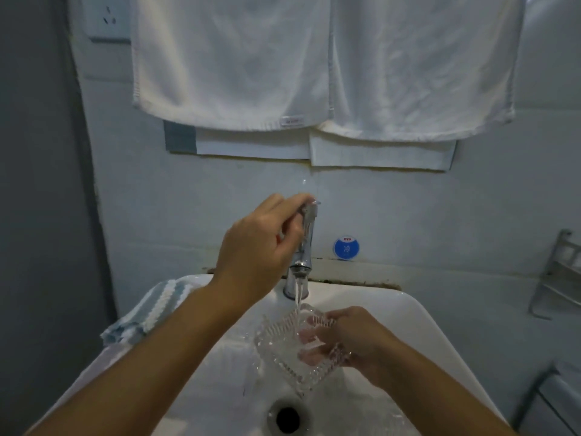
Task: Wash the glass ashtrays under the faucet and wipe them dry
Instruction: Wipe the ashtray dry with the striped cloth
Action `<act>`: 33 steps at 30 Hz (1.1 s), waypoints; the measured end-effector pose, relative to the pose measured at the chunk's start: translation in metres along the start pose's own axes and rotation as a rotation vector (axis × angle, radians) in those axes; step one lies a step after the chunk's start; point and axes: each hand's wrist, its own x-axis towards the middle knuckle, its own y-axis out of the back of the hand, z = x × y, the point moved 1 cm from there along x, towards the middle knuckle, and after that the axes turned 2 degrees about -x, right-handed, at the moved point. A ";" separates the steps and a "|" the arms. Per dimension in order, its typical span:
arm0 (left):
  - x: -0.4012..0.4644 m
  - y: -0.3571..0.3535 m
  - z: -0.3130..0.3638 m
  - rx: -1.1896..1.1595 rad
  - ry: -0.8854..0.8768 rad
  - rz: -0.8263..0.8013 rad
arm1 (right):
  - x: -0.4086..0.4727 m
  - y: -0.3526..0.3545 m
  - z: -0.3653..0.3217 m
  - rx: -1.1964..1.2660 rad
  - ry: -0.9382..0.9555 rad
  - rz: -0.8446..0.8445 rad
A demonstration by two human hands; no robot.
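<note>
one glass ashtray [290, 344], square with ribbed walls, is held over the white sink [418, 313] at lower centre of the frame, directly under the running water [298, 294]. it is tilted, open side turned up and toward the left of the frame, one corner pointing down at the drain [287, 420]; being square, it shows no clear long axis. the right hand [355, 338] grips its right edge, fingers curled round the rim and seen through the glass. the left hand [261, 247] is at the top of the chrome faucet [303, 247], centre frame, fingers curled over and pinching the handle — the forearm crosses the sink's left side and hides part of the basin. a blue-and-white striped cloth [151, 313] lies on the sink's left rim. two white towels [314, 58] hang along the upper frame — below them paper sheets [377, 152] are fixed to the tiled wall. a blue round sticker [345, 247] sits just right of the faucet. a wall socket [108, 17] is at upper left; a metal rack [559, 272] is at the right edge.
</note>
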 end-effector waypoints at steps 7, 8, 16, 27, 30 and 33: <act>-0.019 0.010 0.009 -0.060 0.005 0.035 | -0.003 0.003 0.000 -0.045 0.083 0.059; -0.028 0.013 0.008 -0.039 0.032 0.055 | -0.004 0.003 0.000 -0.065 0.107 0.077; -0.084 0.021 -0.018 0.108 0.336 -0.109 | -0.010 -0.006 -0.001 -0.707 0.500 0.305; -0.121 0.124 -0.077 -0.016 1.016 0.112 | -0.025 -0.025 0.000 -1.208 0.948 0.229; -0.138 0.146 -0.096 0.241 1.173 -0.214 | -0.022 -0.029 0.004 -1.210 1.053 0.257; -0.156 0.154 -0.093 0.059 1.474 -0.449 | -0.018 -0.026 0.006 -1.209 1.050 0.271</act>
